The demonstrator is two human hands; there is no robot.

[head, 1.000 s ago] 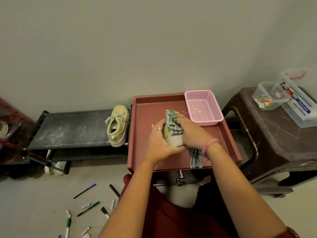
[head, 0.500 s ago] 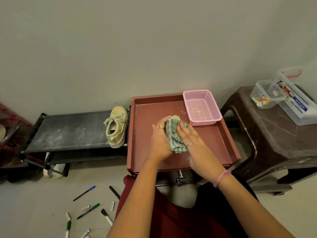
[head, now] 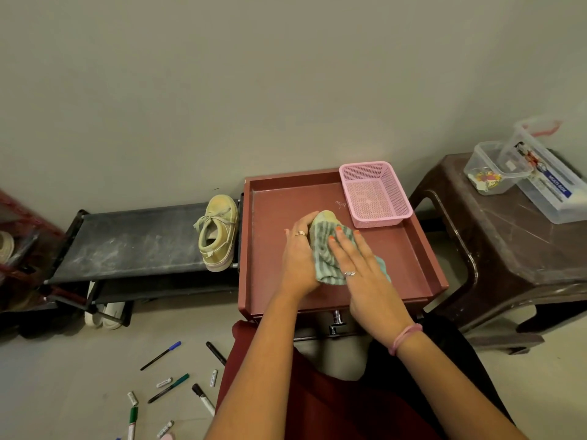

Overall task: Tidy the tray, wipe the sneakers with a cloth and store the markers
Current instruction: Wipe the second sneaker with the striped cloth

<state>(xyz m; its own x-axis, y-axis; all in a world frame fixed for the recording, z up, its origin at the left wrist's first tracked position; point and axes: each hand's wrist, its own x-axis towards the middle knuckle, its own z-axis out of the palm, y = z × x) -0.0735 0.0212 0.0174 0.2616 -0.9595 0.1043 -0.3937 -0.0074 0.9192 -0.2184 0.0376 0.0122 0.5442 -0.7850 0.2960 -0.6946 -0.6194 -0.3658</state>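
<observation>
A yellow sneaker (head: pixel 324 217) sits in the red tray (head: pixel 413 249), mostly under a green striped cloth (head: pixel 324 258). The left hand (head: pixel 298 262) holds the shoe's side. The right hand (head: pixel 365 274) lies flat on the cloth. A pink basket (head: pixel 374 193) stands in the tray's far corner. Another yellow sneaker (head: pixel 219 233) rests on the black rack (head: pixel 133 239). Markers (head: pixel 168 389) lie on the floor (head: pixel 63 376).

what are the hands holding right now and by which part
The left hand cups the side of a sneaker in the tray. The right hand presses a striped cloth flat over its top.
</observation>
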